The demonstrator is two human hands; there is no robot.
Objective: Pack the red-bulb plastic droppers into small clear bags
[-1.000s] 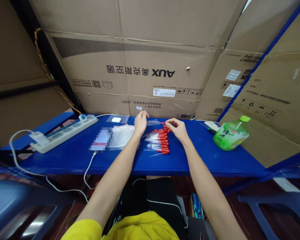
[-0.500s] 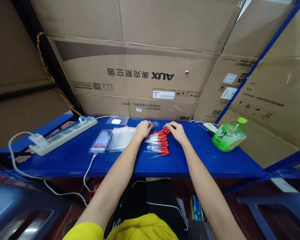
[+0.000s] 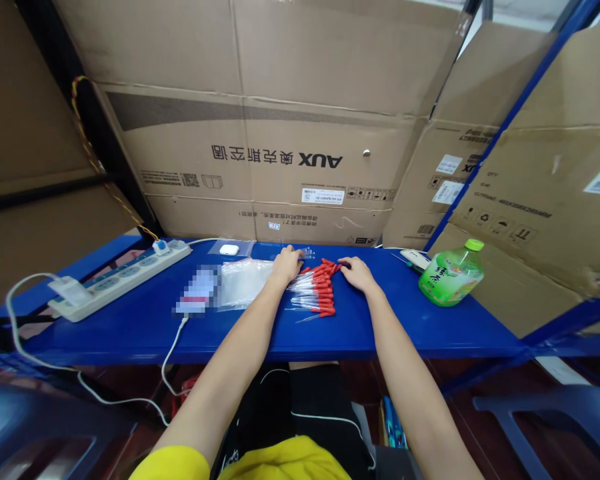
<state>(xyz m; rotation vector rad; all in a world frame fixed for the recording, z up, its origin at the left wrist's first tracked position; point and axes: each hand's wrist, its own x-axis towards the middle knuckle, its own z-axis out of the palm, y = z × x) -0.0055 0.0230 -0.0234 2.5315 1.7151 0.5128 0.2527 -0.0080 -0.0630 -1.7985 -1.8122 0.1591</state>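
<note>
Several droppers with thin clear tubes and red rubber bulbs lie side by side on the blue table, bulbs to the right. Beyond them is a small group of loose clear tubes. My left hand is at these tubes with its fingers curled; what sits between the fingertips is hidden. At the far right end of the row, my right hand has thumb and forefinger closed at a red bulb. Under and beside my left forearm lie clear plastic bags.
Left of the bags are a blurred-out phone on a cable and a power strip. A white case lies on a small bag at the back. On the right stands a tilted green bottle. Cardboard walls the back.
My right hand has shifted slightly and its fingers have come lower, to the edge of the bulbs. The left hand stays at the clear tubes. The whole view has tilted a little.
</note>
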